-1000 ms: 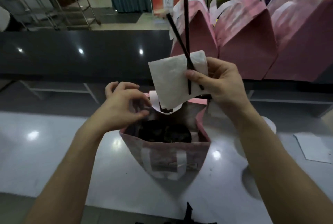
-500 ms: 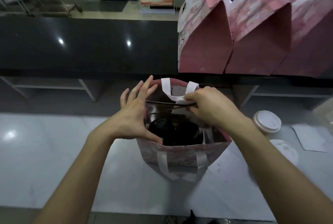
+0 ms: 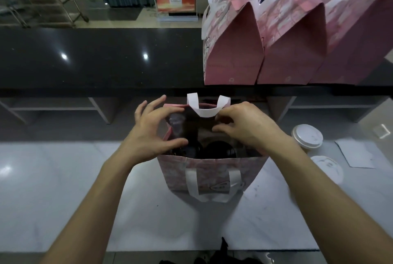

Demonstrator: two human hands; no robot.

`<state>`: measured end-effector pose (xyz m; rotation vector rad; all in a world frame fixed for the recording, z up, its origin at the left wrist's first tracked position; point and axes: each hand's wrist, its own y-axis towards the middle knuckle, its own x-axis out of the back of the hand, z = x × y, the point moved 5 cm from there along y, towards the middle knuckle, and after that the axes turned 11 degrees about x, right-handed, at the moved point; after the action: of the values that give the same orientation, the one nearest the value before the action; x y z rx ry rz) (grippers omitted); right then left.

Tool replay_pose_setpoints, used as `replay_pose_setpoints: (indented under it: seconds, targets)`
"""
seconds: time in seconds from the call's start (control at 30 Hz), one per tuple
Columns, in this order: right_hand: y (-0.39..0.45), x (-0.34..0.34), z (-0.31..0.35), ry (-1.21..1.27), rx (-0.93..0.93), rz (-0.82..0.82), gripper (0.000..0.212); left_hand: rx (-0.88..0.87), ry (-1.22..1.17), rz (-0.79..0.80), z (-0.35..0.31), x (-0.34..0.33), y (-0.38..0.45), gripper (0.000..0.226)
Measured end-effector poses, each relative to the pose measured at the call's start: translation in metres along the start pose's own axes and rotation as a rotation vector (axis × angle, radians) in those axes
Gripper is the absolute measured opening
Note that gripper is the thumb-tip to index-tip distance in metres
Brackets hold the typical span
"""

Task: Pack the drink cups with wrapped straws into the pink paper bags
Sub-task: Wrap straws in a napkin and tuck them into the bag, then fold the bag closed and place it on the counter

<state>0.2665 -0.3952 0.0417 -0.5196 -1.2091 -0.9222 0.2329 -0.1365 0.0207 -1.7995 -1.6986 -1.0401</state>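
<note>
An open pink paper bag (image 3: 209, 173) with white handles stands on the white counter (image 3: 63, 189) in front of me. Dark cup lids (image 3: 218, 150) show inside it; no straws or napkin are visible. My left hand (image 3: 148, 134) grips the bag's left side wall, thumb inside and fingers spread over the rim. My right hand (image 3: 244, 127) hovers over the bag's mouth at the right, just below the far handle (image 3: 207, 111). Its fingers are curled and nothing shows between them.
Three closed pink bags (image 3: 231, 51) stand in a row on the raised black counter (image 3: 85, 57) at the back right. To the right of the open bag are a white-lidded cup (image 3: 307, 136), a second white lid (image 3: 326, 168) and a paper sheet (image 3: 357, 154).
My right hand lowered the napkin and the black straws into the bag; they are out of sight now. My left hand stayed at the bag's left rim.
</note>
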Motion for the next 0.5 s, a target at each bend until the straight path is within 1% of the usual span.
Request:
replay_pose_setpoints:
  seconds: [0.03, 0.07, 0.1, 0.17, 0.2, 0.23, 0.3, 0.33, 0.37, 0.43, 0.5]
  targets:
    - [-0.011, 0.007, -0.001, 0.13, 0.009, -0.105, 0.021, -0.043, -0.021, -0.054, -0.001, 0.002, -0.001, 0.072]
    - [-0.023, 0.013, -0.003, 0.245, 0.022, -0.221, 0.017, -0.067, -0.046, -0.107, -0.002, 0.005, -0.003, 0.065]
    - [-0.034, 0.019, -0.006, 0.341, 0.035, -0.331, 0.015, -0.069, -0.084, -0.148, -0.001, 0.007, -0.005, 0.063]
    - [-0.058, 0.023, -0.015, 0.49, 0.048, -0.491, 0.02, -0.031, -0.188, -0.156, 0.007, 0.011, -0.011, 0.073]
    - [-0.068, 0.022, -0.023, 0.549, 0.052, -0.526, 0.03, 0.003, -0.243, -0.12, 0.014, 0.012, -0.014, 0.085]
    - [-0.077, 0.019, -0.033, 0.609, 0.05, -0.52, 0.046, 0.042, -0.299, -0.053, 0.022, 0.011, -0.016, 0.101]
    - [-0.091, 0.007, -0.052, 0.754, 0.032, -0.403, 0.091, 0.118, -0.384, 0.123, 0.04, 0.007, -0.022, 0.129]
    - [-0.096, -0.002, -0.06, 0.828, 0.016, -0.304, 0.113, 0.152, -0.392, 0.21, 0.048, 0.002, -0.024, 0.137]
    - [-0.099, -0.013, -0.066, 0.876, -0.006, -0.198, 0.131, 0.182, -0.379, 0.285, 0.054, -0.002, -0.026, 0.139]
    - [-0.1, -0.033, -0.074, 0.86, -0.054, -0.025, 0.15, 0.228, -0.322, 0.378, 0.062, -0.012, -0.027, 0.135]
    - [-0.096, -0.048, -0.079, 0.777, -0.089, 0.066, 0.16, 0.248, -0.285, 0.422, 0.061, -0.018, -0.022, 0.137]
